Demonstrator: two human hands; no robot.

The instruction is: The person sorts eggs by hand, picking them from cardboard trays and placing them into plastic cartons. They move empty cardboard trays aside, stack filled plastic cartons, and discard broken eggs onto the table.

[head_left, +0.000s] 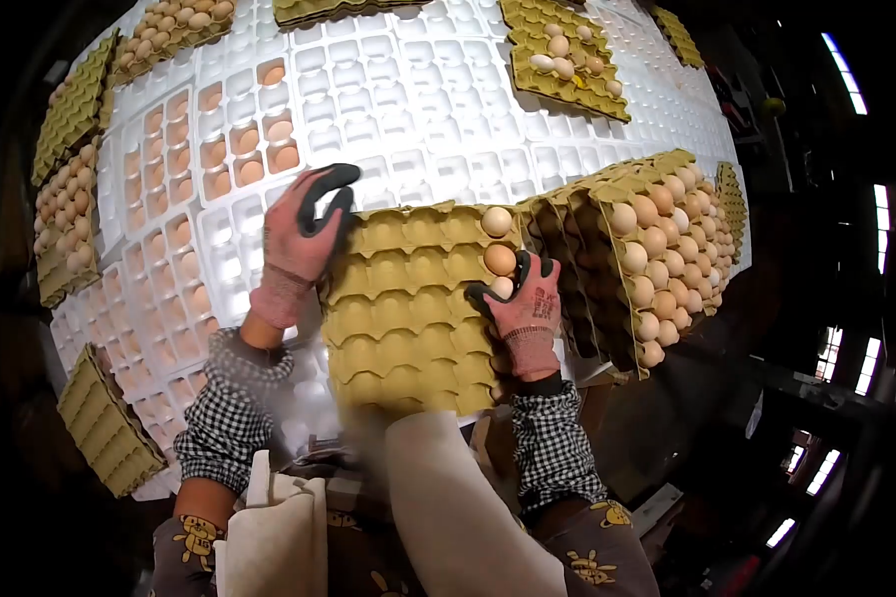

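A yellow-brown egg tray (408, 308) lies in front of me, with a short row of eggs along its right side and bare cups elsewhere. My right hand (530, 310), in a pink glove with black fingertips, has its thumb and fingers closed around a pale egg (502, 288) in that row. Just beyond it sit a browner egg (500, 260) and a light egg (497, 221). My left hand (304, 229), gloved the same way, hovers at the tray's upper left corner. Its thumb and fingers are curved apart, and no egg shows between them.
White moulded plastic trays (368, 109) cover the table, some cups at left holding eggs (282, 157). To the right stands a tilted stack of egg-filled trays (657, 259). More pulp trays sit at the left edge (110, 423) and far side (567, 60).
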